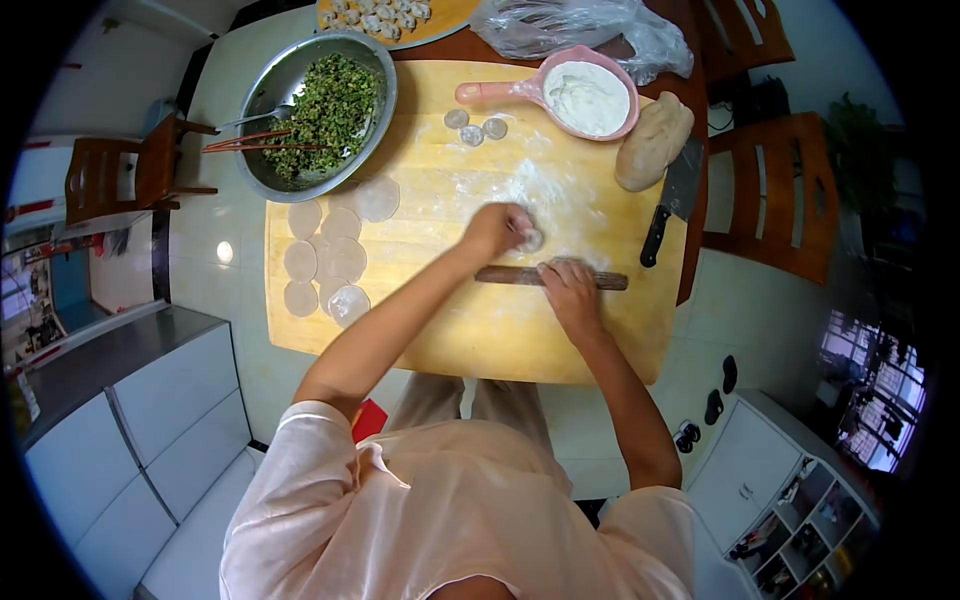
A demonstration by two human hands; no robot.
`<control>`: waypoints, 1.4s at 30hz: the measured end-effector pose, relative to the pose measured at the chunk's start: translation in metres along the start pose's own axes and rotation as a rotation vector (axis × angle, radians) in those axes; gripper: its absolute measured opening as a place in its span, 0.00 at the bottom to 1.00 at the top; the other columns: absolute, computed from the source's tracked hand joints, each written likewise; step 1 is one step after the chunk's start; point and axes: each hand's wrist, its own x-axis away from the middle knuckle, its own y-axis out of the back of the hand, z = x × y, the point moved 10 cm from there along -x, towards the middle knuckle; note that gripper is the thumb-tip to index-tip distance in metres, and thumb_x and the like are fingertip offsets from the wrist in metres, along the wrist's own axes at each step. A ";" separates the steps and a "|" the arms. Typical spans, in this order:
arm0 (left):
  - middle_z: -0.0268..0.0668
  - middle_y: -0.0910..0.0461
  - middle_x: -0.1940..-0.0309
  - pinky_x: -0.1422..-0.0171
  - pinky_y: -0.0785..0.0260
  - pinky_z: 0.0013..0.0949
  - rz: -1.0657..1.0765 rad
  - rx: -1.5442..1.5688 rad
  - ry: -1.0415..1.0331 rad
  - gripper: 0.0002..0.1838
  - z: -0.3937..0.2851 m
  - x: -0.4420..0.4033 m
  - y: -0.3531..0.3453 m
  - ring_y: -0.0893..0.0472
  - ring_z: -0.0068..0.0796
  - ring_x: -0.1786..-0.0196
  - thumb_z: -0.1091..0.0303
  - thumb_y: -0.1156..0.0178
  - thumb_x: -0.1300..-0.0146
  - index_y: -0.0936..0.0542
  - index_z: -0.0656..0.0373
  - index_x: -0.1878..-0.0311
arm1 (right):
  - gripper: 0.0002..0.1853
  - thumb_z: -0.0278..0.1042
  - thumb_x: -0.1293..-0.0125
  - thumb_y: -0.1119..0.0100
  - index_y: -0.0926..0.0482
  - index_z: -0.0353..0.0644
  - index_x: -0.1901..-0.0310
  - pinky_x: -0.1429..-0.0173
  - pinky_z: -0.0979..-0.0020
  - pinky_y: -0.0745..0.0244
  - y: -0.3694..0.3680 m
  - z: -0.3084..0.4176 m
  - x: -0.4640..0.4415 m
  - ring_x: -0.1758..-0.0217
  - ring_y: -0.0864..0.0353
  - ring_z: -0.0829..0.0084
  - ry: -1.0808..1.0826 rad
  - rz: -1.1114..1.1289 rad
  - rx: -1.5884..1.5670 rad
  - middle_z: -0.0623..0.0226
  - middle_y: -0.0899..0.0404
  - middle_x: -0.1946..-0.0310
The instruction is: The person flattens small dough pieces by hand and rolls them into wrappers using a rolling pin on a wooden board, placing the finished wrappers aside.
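My left hand (497,230) is closed with its fingertips on a small dough disc (532,240) on the floured wooden board (430,330). My right hand (572,288) lies over a dark rolling pin (510,274), just below and to the right of the disc. Several thin round wrappers (343,259) lie overlapping at the board's left. Near the board's top, three small dough pieces (471,135) sit beside a pink scoop (634,108) of white flour (586,98).
A metal bowl (385,125) of green filling (325,115) with chopsticks and a spoon stands at upper left. Dough (655,140) and a black-handled cleaver (656,236) lie at right. A plastic bag (560,25) and an orange tray (450,18) are at the top.
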 end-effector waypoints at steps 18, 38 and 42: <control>0.49 0.18 0.71 0.59 0.28 0.46 0.006 -0.673 -0.107 0.06 -0.040 0.011 -0.014 0.18 0.50 0.64 0.69 0.35 0.54 0.17 0.59 0.72 | 0.30 0.36 0.37 0.42 0.34 0.42 0.32 0.28 0.47 0.45 -0.012 -0.013 -0.026 0.25 0.42 0.56 -0.378 -0.047 0.208 0.57 0.41 0.27; 0.48 0.18 0.71 0.58 0.26 0.46 -0.019 -0.688 -0.113 0.02 -0.038 0.013 -0.003 0.17 0.49 0.63 0.71 0.36 0.53 0.18 0.58 0.75 | 0.27 0.34 0.37 0.43 0.30 0.40 0.35 0.28 0.48 0.43 -0.007 -0.018 -0.067 0.26 0.40 0.55 -0.377 -0.117 0.252 0.56 0.36 0.30; 0.49 0.17 0.71 0.58 0.25 0.45 -0.022 -0.838 -0.010 0.03 -0.037 0.001 -0.005 0.17 0.50 0.65 0.71 0.37 0.54 0.16 0.57 0.75 | 0.28 0.35 0.36 0.43 0.31 0.40 0.34 0.27 0.47 0.45 -0.009 -0.031 -0.081 0.25 0.41 0.56 -0.445 -0.106 0.242 0.57 0.37 0.29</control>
